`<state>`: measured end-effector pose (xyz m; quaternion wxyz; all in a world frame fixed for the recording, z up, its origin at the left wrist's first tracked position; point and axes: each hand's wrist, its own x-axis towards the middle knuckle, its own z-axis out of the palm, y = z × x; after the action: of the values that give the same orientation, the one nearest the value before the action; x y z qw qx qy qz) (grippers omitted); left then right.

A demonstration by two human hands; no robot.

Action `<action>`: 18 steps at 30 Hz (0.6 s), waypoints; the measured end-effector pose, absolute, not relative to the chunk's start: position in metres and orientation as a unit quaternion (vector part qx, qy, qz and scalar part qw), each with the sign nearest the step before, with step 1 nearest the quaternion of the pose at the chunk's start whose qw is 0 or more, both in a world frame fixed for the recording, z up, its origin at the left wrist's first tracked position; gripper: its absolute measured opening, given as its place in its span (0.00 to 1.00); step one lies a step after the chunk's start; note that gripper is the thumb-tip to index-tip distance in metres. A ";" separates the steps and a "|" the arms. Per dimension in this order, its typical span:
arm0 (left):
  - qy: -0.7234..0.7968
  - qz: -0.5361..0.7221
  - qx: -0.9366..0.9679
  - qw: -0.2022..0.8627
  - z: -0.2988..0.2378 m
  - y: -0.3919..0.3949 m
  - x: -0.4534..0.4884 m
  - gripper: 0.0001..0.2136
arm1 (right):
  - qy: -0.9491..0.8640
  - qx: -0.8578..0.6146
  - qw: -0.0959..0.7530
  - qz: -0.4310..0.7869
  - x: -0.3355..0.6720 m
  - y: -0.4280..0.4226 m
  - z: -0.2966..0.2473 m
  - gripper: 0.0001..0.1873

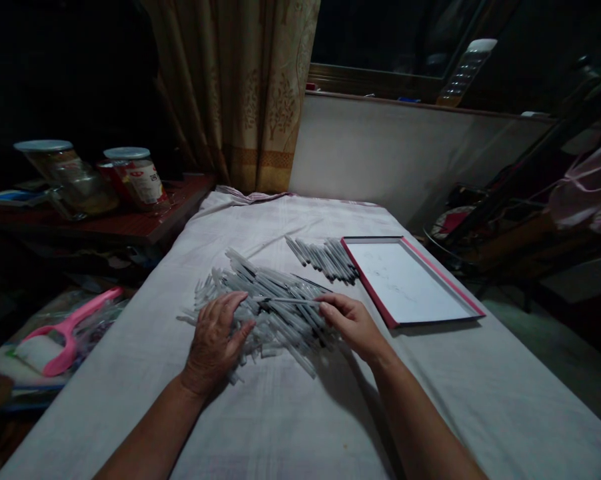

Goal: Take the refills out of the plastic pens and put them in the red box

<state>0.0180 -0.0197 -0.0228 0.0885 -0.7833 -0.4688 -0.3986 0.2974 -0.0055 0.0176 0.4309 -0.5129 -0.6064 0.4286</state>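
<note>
Now in right hand [349,320]; slim tube [291,301]

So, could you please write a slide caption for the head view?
Over a pile of pen-like sticks on pale cloth, the right hand holds one stick, the left hand near its other end.

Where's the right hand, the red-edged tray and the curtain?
Right hand [353,323]: head view, middle of the hand.
Red-edged tray [423,287]: head view, bare white bottom.
Curtain [258,87]: head view, middle of the cloth.

Smooth plastic tubes [285,323]; matt cloth [290,427]; glossy tabletop [183,198].
</note>
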 end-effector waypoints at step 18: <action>-0.456 -0.431 -0.779 -0.009 -0.015 -0.037 0.032 0.09 | -0.465 -0.498 0.463 0.567 0.301 -0.026 -0.001 0.23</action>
<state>0.0325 -0.0369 -0.0148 -0.0093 -0.7788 -0.4557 -0.4310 0.3012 -0.0257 -0.0005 0.4625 -0.4982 -0.4653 0.5669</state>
